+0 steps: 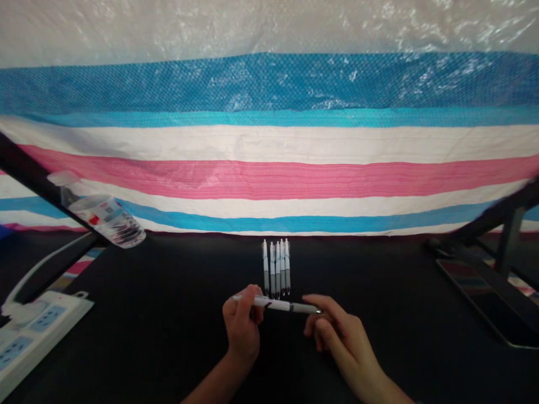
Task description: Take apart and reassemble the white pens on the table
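Observation:
My left hand (244, 322) pinches a white pen with a grey grip (280, 305) near its rear end, holding it roughly level above the black table. The pen's tip points to the right. My right hand (341, 334) is beside that tip, fingers apart and curved; whether a finger touches the tip I cannot tell. Just beyond my hands, several similar white and grey pens (277, 266) lie side by side in a row, tips toward me.
A clear plastic bottle (112, 219) leans at the left by a dark bar. A white power strip (46, 331) with a plugged-in cable sits at the lower left. On the right lies a dark phone (488, 303) near a black stand. A striped plastic sheet (269, 179) hangs behind the table (168, 292).

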Motion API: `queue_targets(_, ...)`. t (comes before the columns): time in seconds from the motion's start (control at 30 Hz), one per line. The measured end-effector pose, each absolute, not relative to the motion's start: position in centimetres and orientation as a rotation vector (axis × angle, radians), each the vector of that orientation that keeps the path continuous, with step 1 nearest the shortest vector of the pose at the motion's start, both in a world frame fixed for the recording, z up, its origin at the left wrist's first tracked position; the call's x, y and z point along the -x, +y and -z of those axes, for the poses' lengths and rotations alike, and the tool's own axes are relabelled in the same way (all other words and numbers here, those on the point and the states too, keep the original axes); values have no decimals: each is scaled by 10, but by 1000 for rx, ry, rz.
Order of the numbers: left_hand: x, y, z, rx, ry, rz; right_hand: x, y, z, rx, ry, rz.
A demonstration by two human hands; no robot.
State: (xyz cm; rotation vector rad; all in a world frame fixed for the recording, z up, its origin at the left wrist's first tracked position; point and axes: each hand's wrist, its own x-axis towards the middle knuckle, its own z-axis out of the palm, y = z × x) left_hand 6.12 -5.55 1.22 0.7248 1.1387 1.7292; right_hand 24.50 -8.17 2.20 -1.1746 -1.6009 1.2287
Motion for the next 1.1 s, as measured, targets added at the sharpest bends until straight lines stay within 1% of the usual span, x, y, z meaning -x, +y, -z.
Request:
queue_targets(0.13, -62, -55, -11, -703, 1173, -1698, -242, -85, -18, 1228, -1461, -1166)
queue_targets(0.27, -63, -55, -11, -679, 1206, -1708, -245, -82, -21, 1216, -1662, -1129)
queue_targets(0.43, -64, -55, -13, -662, 1213, -1736, -245, -79, -21, 1180, -1535, -1118)
queue_targets(0.57, -63, -54, -15, -674, 1186, -1732, -246, -79, -22, 1177, -1731, -1091)
queue_targets(0.7, -63, -54, -15, -660, 1184, -1732, -248, -78, -24, 1203, -1701, -1071)
queue_targets(0.83, -63, -56, -14, -689, 1151, -1717, -247, -78, -30, 1223, -1783, -1040)
queue_targets(0.9, -63, -56, -13, -740, 1120, -1707, -246, -78, -32, 1209, -1740, -1179)
queue_targets(1.03, -60, -57, -7, -883, 1050, -1719, -244, -76, -23, 1155, -1378, -1736)
queue_targets(1.1, -58, -57, -3, -963, 1003, -1716, -243, -74, -15, 1092, -1233, -1898)
